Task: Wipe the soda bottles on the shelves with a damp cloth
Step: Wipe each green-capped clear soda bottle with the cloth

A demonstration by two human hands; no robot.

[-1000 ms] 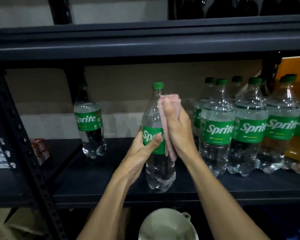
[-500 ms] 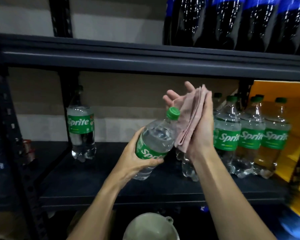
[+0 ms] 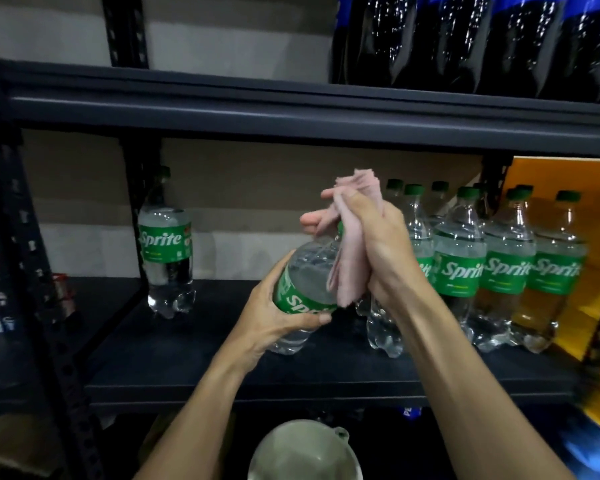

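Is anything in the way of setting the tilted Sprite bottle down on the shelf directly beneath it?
Nothing visible does. The shelf under the held bottle is bare, between the lone bottle at left and the bottle group at right. The group's nearest bottle stands close beside the right hand, which grips the cloth over the neck.

The held Sprite bottle (image 3: pixel 302 282) leans in front of the middle shelf (image 3: pixel 222 348). The left hand (image 3: pixel 278 320) grips its lower body, and the right hand (image 3: pixel 371 244) wraps the cloth (image 3: pixel 350 271) over its neck. A lone Sprite bottle (image 3: pixel 167 251) stands on this shelf at the back left. A cluster of Sprite bottles (image 3: pixel 461 265) stands on it to the right, behind the right hand. Soda bottles (image 3: pixel 465 39) line the upper shelf (image 3: pixel 291 112) above the cluster. A bucket (image 3: pixel 302 452) sits below, between the forearms.
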